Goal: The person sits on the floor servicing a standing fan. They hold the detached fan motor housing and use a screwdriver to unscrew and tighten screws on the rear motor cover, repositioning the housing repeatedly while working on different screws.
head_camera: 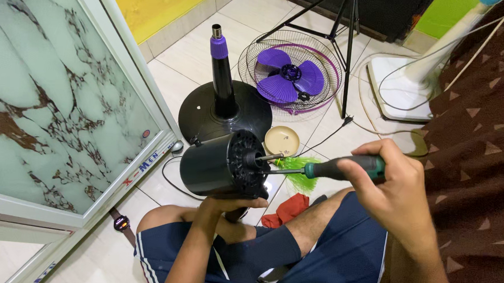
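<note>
The left hand (226, 205) is clamping the heavy, rigid motor housing (220, 164) from beneath; the right hand (394, 190) is gripping the screwdriver (324, 170) by its handle, tip left.

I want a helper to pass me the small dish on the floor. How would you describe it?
Find the round black fan base with its upright purple-collared pole. Just right of it, on the white tiles, lies a small cream-coloured dish, the only pale round thing near the purple-bladed fan grille.

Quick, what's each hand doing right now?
Left hand: closed, gripping the black fan motor from below.
Right hand: closed around the green-handled screwdriver, its tip at the motor's front.
</note>
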Demonstrator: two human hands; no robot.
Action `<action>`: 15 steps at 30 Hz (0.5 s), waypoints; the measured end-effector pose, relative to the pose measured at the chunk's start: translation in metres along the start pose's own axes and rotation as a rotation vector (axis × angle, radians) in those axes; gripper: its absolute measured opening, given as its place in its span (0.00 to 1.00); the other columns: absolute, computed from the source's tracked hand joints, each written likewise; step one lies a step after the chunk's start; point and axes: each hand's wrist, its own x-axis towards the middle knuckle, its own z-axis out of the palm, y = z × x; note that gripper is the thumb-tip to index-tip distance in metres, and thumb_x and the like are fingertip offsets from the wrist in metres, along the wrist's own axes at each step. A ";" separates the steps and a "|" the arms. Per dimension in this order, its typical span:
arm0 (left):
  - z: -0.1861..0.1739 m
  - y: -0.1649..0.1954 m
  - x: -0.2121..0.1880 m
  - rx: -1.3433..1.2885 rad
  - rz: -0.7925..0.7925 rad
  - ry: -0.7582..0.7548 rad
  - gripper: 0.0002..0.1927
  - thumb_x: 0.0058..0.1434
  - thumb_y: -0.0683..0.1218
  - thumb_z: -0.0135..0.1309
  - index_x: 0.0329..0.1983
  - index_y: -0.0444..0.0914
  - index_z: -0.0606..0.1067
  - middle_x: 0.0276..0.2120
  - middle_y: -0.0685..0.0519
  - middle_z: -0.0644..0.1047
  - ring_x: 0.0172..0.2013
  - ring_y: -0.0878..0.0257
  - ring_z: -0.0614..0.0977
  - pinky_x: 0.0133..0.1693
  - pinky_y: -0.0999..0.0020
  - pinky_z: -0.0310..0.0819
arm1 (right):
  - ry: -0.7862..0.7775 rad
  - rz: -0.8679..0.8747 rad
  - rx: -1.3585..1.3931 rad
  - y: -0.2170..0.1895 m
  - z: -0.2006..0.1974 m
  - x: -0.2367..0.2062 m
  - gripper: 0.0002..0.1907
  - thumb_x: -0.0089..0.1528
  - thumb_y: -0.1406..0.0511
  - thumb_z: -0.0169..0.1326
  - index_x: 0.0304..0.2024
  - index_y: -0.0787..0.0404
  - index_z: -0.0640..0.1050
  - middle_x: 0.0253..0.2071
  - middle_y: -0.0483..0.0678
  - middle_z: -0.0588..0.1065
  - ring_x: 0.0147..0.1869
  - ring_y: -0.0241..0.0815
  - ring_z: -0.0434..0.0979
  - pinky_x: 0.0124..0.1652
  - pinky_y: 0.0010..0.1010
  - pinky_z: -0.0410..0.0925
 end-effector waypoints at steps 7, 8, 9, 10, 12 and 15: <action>-0.001 0.007 -0.005 -0.092 -0.027 0.102 0.26 0.41 0.52 0.75 0.44 0.41 0.83 0.40 0.56 0.84 0.43 0.67 0.82 0.46 0.68 0.78 | -0.115 -0.345 0.133 0.012 -0.015 -0.008 0.22 0.58 0.65 0.62 0.50 0.69 0.69 0.38 0.56 0.72 0.36 0.43 0.75 0.34 0.31 0.70; -0.003 0.007 -0.005 -0.090 -0.025 0.085 0.26 0.41 0.51 0.75 0.44 0.41 0.83 0.40 0.56 0.84 0.42 0.67 0.82 0.46 0.68 0.78 | -0.125 -0.347 0.094 0.014 -0.014 -0.008 0.22 0.58 0.66 0.62 0.50 0.69 0.70 0.37 0.56 0.73 0.36 0.43 0.76 0.35 0.32 0.70; -0.004 0.007 -0.006 -0.096 -0.022 0.068 0.25 0.41 0.51 0.75 0.43 0.41 0.83 0.39 0.56 0.84 0.42 0.68 0.82 0.45 0.68 0.78 | -0.212 -0.178 -0.044 0.016 -0.014 -0.007 0.21 0.58 0.64 0.63 0.49 0.65 0.72 0.36 0.54 0.75 0.36 0.43 0.77 0.36 0.32 0.70; -0.006 0.006 -0.006 -0.096 -0.021 0.022 0.24 0.43 0.51 0.75 0.44 0.41 0.83 0.39 0.56 0.84 0.42 0.68 0.82 0.45 0.69 0.78 | -0.298 -0.004 -0.180 0.017 -0.012 -0.007 0.19 0.59 0.62 0.63 0.48 0.62 0.74 0.35 0.52 0.77 0.36 0.42 0.79 0.37 0.31 0.71; -0.008 0.002 -0.013 -0.191 -0.040 0.096 0.24 0.41 0.49 0.75 0.43 0.39 0.83 0.39 0.55 0.84 0.41 0.66 0.82 0.44 0.67 0.79 | -0.346 0.160 -0.183 0.016 -0.004 -0.008 0.16 0.60 0.62 0.64 0.48 0.60 0.76 0.35 0.49 0.79 0.38 0.41 0.80 0.39 0.29 0.71; -0.014 -0.003 -0.012 -0.144 0.058 0.119 0.24 0.41 0.48 0.75 0.43 0.40 0.83 0.39 0.56 0.84 0.41 0.67 0.83 0.44 0.67 0.80 | -0.197 0.003 0.176 0.011 0.009 -0.005 0.18 0.61 0.67 0.62 0.50 0.63 0.71 0.41 0.50 0.75 0.44 0.41 0.76 0.43 0.27 0.70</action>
